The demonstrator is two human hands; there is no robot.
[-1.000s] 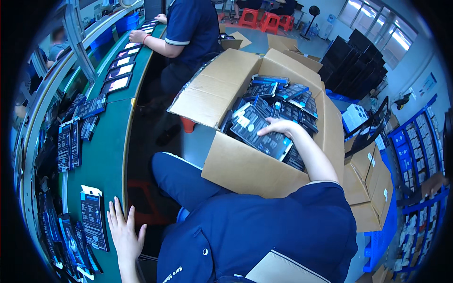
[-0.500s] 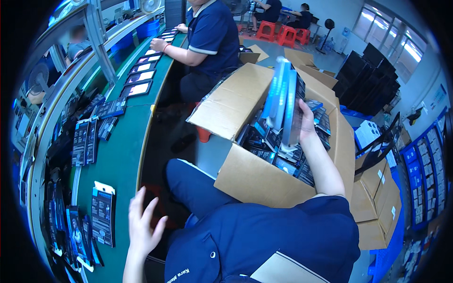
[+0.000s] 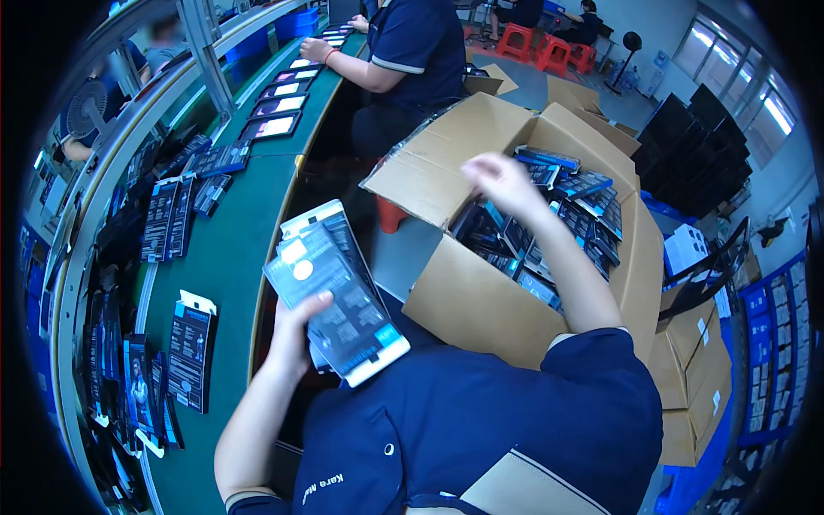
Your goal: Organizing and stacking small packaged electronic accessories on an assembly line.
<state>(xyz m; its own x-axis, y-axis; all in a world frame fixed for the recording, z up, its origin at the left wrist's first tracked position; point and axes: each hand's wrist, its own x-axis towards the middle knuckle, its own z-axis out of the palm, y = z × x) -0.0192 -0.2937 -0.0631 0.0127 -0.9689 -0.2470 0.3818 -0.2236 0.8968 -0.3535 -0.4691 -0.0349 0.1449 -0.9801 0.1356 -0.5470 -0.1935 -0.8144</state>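
A small fanned stack of flat dark packages (image 3: 348,300) with white end flaps and blue accents is in my left hand (image 3: 296,330), held in front of my chest by the bench edge. My left thumb lies across the top package. My right hand (image 3: 502,182), a little blurred, is over the open cardboard carton (image 3: 489,300) with its fingers loosely bent and no thing visible in it. Many similar flat packages (image 3: 584,206) lie jumbled inside the carton, below and beyond my right forearm.
On the green bench (image 3: 232,283) at left lie a single package (image 3: 190,352), several stacked packages (image 3: 167,219) and a row of lit-looking trays (image 3: 279,107). A co-worker (image 3: 412,51) sits farther along it. Folded cartons (image 3: 687,369) and a blue bin rack (image 3: 772,318) stand at right.
The packages have gone from my right hand above the carton to my left hand by the bench. My left hand has closed on them; the right has moved leftward. The view has shifted slightly.
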